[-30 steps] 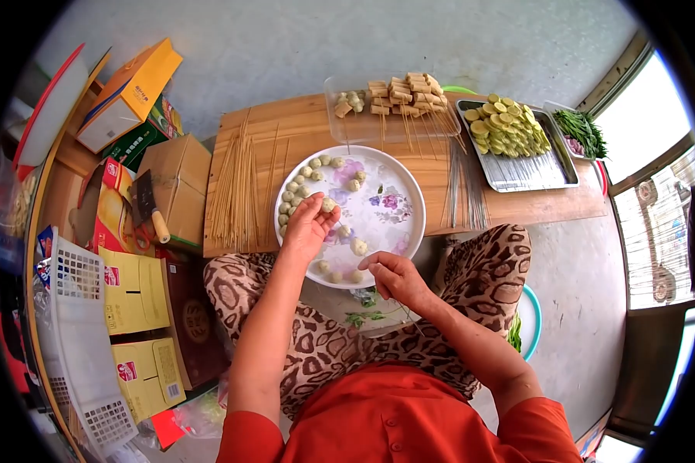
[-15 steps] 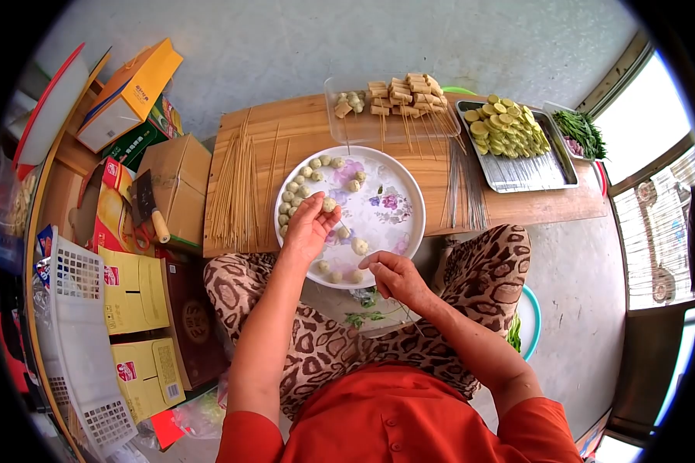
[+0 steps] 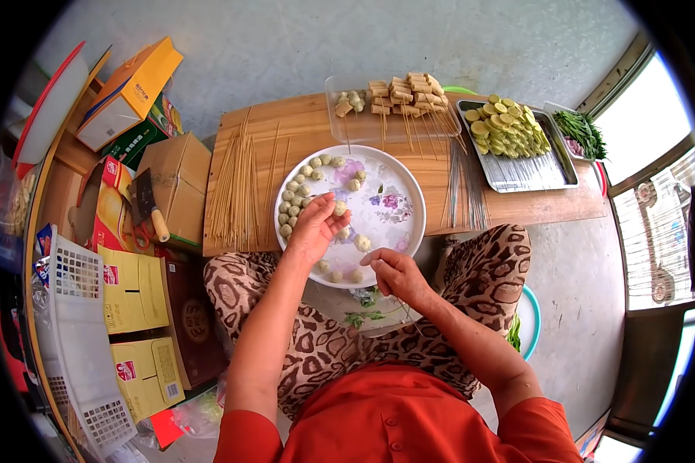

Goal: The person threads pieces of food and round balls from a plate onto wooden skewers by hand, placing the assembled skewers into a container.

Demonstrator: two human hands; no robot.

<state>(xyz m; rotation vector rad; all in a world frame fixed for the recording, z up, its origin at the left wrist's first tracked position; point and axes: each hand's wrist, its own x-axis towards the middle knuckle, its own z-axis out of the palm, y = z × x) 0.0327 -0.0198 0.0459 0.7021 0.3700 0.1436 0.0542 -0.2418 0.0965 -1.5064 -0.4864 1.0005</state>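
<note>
My left hand is over the left part of a white floral plate, its fingers closed around a pale speckled food ball. Pinched in my right hand, at the plate's lower right rim, is a thin skewer whose back end sticks out toward my lap. Another speckled ball sits just beyond the right fingertips, seemingly on the skewer's front end. More such balls line the plate's left edge, a few lie near its middle, and several rest at the bottom.
Loose bamboo skewers lie left on the wooden table; thin metallic-looking sticks lie right. Behind are a clear tray with skewered brown rolls, and a metal tray of green slices. Boxes stand left.
My left hand has shifted slightly right with its ball, nearer the plate's middle. My right hand and the ball before it have moved a little to the right and up.
</note>
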